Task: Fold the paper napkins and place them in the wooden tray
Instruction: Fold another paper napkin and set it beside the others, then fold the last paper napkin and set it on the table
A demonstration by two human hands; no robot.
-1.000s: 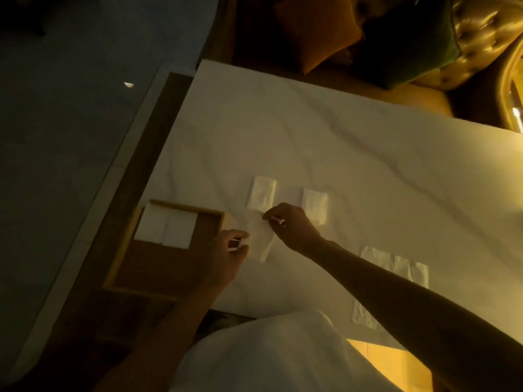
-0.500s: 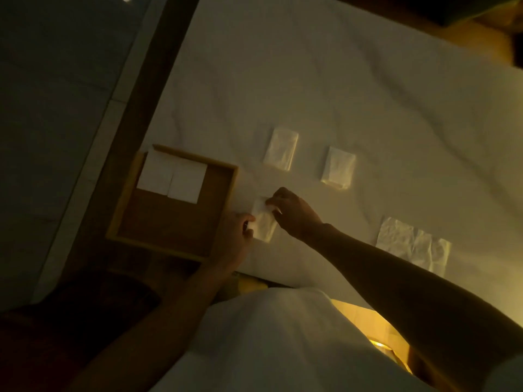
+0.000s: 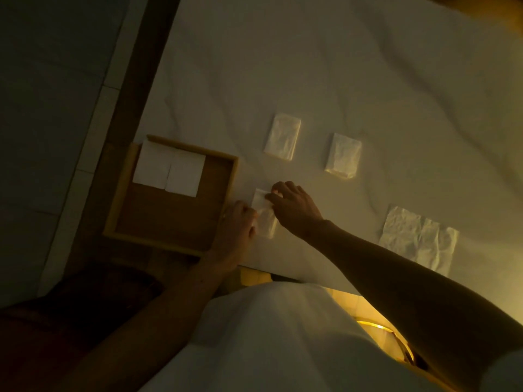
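Left hand [image 3: 237, 222]: held just right of the square wooden tray [image 3: 120, 190], fingers curled onto the near edge of the small white paper napkin [image 3: 259, 200], which appears to be gripped.
Napkin in work: laid on the table just beside the tray's right rim, partly folded and not yet in the tray.
Right hand [image 3: 294, 205]: set on the side of that napkin away from the tray, its far corner pinched between thumb and curled fingers.
Step in hand, judged: the fold is being closed. Edges should be lined up before the crease is pressed, and the paper should be kept flat so the thin layers are not dragged askew.
Crumpled unfolded paper sheet [image 3: 418, 239]: well to the right of the tray, to be folded later.
Two flat white squares [image 3: 169, 172]: side by side in the tray's far left corner.
Two folded pale packets [image 3: 283, 137] [image 3: 343, 155]: beyond and right of the tray on the white marbled tabletop [image 3: 311, 66].
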